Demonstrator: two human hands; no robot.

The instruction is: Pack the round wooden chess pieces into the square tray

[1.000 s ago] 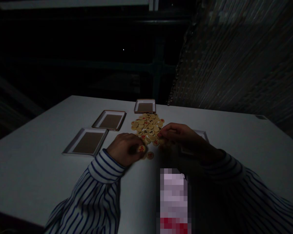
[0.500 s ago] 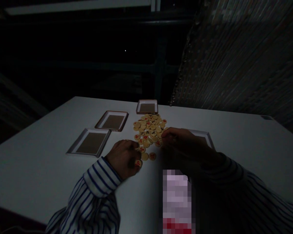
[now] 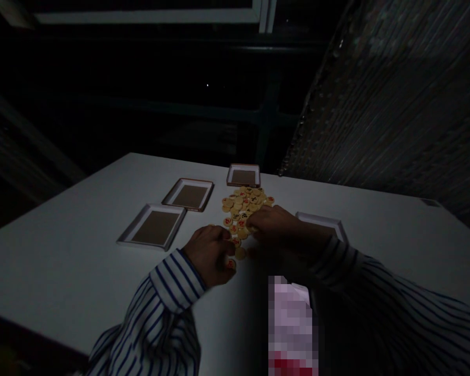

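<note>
Several round wooden pieces [image 3: 238,206] with red or black characters lie heaped on the white table [image 3: 82,271]. My left hand [image 3: 210,255] is at the near left edge of the heap, its fingers curled, with a red-marked piece [image 3: 231,264] by the thumb. Whether it grips that piece is unclear in the dim light. My right hand [image 3: 276,225] reaches over the heap's right side, fingers bent down and pinched around a pale piece [image 3: 252,228]. Shadow hides part of its thumb.
Shallow trays stand around the heap: a white one [image 3: 177,225] and a brown-rimmed one [image 3: 212,194] at left, another [image 3: 257,177] behind, and a white one [image 3: 342,230] at right, partly behind my right arm. A bead curtain [image 3: 384,104] hangs back right.
My right hand has moved left over the heap and its fingers have closed down onto the pieces. My left hand is nearly unchanged. The whole view has shifted slightly.
</note>
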